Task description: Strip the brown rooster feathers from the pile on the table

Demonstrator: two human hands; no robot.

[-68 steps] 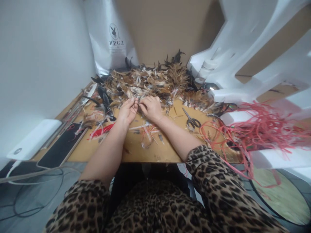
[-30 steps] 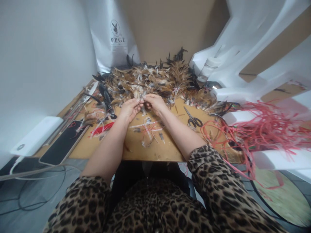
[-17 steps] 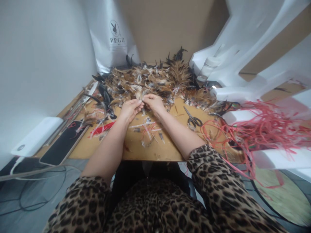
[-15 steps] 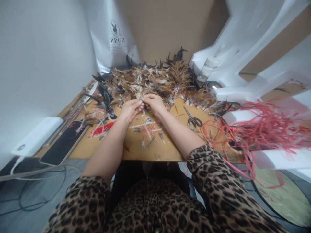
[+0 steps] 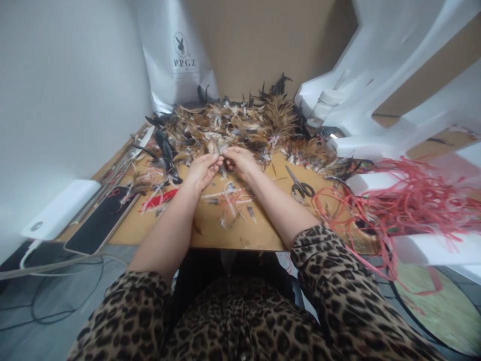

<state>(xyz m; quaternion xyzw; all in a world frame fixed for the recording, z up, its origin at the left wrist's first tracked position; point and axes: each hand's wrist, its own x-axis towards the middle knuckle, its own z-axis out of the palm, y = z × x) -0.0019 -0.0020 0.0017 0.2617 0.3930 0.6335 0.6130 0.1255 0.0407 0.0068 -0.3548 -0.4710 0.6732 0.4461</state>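
Observation:
My left hand [image 5: 205, 170] and my right hand [image 5: 241, 161] meet at the front edge of a heap of brown, cream and black feathers [image 5: 240, 123]. Thumb and fingers of each are pinched together, fingertip to fingertip. Between them is a small pale feather [image 5: 215, 144], mostly covered by the fingers and hard to tell from the heap behind. Below the wrists, white and pink strips [image 5: 230, 196] lie with loose feather bits on the yellowish table [image 5: 221, 235]. A red piece [image 5: 160, 199] lies left of my left forearm, partly hidden by it.
Black-handled scissors [image 5: 300, 186] lie right of my right forearm. A tangle of pink strips [image 5: 417, 195] spreads over white foam at the right. A phone [image 5: 99, 220] and a white power bank [image 5: 60, 208] lie left. Behind stand a white bag [image 5: 180, 75] and a clear jar [image 5: 325, 105].
Since the oldest frame my hands have shifted slightly right and come closer together, fingertips still pinched. In the last half second they have barely moved; the whole view has drifted slightly.

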